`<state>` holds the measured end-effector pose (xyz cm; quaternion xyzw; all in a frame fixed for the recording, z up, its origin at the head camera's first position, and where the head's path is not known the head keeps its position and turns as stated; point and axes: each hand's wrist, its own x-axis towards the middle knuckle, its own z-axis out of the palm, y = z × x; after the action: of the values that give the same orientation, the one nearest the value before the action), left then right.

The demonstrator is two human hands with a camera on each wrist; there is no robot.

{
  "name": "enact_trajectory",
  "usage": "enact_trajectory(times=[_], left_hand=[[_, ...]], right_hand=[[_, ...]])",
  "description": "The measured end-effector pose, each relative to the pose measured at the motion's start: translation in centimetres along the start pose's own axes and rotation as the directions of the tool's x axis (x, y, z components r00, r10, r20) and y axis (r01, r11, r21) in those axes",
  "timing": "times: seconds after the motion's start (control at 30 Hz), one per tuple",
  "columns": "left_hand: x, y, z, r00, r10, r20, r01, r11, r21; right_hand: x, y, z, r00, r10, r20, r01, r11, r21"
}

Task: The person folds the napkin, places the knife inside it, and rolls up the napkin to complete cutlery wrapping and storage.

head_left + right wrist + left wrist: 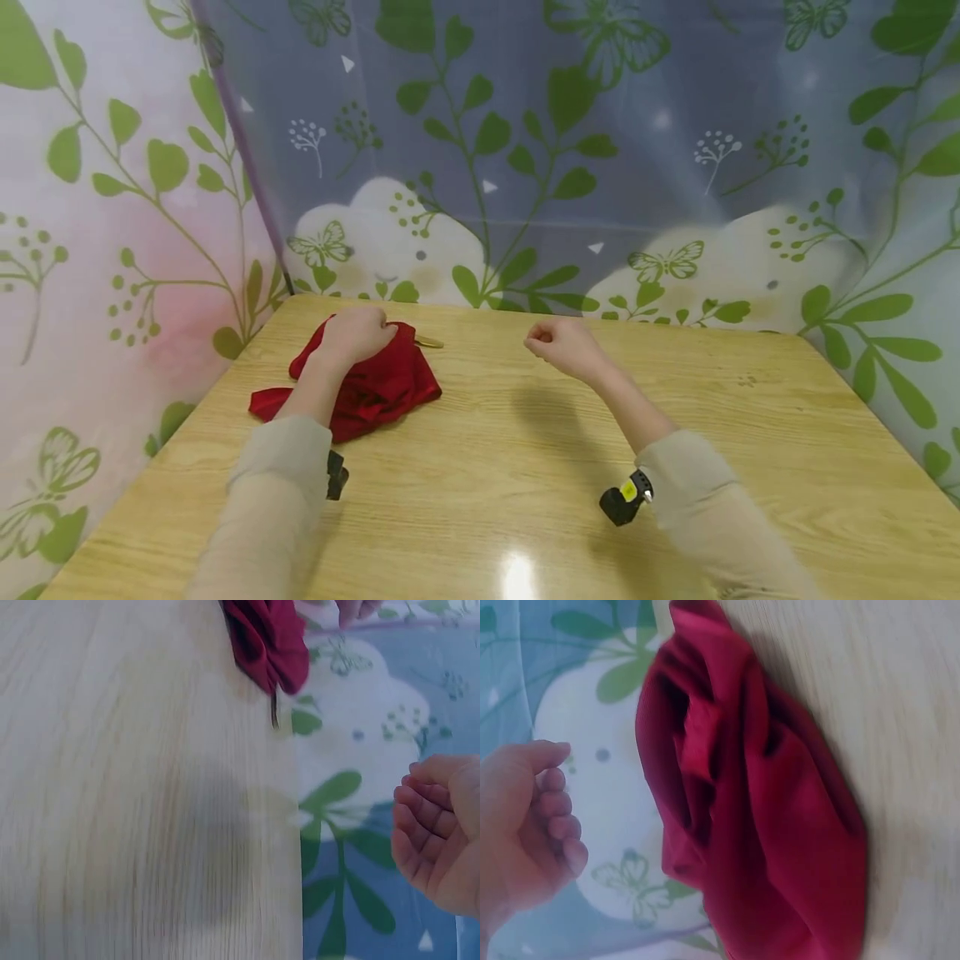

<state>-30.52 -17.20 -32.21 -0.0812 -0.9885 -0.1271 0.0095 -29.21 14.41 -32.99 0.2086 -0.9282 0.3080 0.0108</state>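
A crumpled red cloth [390, 379] lies in folds on the left part of the wooden table. Over its far side hovers my left hand [356, 334], its fingers loosely curled. In the left wrist view a gap shows between that hand [532, 825] and the red cloth [780, 825], and nothing is in the fingers. From under the cloth's far right edge pokes the tip of a slim gold-coloured item [430, 342]; its kind is hidden. My right hand [572, 346] is in the air right of the cloth, fingers loosely bent and holding nothing.
The light wooden table [465, 483] reaches back to a blue curtain [525, 192] printed with leaves and butterflies. A pale leaf-printed curtain [112, 250] borders the left side. Each wrist carries a black camera, such as the right one [618, 504].
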Motion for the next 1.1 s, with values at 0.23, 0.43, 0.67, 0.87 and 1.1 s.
enact_trajectory(times=[0.23, 0.43, 0.67, 0.87, 1.1], left_hand=[[-0.7, -3.6, -0.2, 0.999, -0.035, -0.008, 0.035, 0.999, -0.007], [-1.5, -6.1, -0.3, 0.998, -0.066, -0.011, 0.065, 0.996, -0.060], [-2.6, -8.2, -0.1, 0.994, -0.098, 0.041, 0.100, 0.994, -0.049], [-2.7, -8.4, 0.7, 0.983, -0.078, 0.166, 0.086, 0.995, -0.041], [-2.2, -7.6, 1.6, 0.984, -0.058, 0.167, 0.064, 0.998, -0.030]], right_hand=[[1.6, -2.9, 3.0, 0.992, -0.080, 0.100, 0.083, 0.996, -0.028], [2.8, -4.6, 5.5, 0.982, -0.111, 0.154, 0.126, 0.987, -0.097], [3.9, -7.0, 8.0, 0.954, -0.157, 0.254, 0.211, 0.956, -0.202], [4.4, -8.5, 9.8, 0.942, -0.181, 0.281, 0.260, 0.925, -0.278], [4.6, -9.2, 11.9, 0.942, -0.139, 0.304, 0.256, 0.885, -0.388]])
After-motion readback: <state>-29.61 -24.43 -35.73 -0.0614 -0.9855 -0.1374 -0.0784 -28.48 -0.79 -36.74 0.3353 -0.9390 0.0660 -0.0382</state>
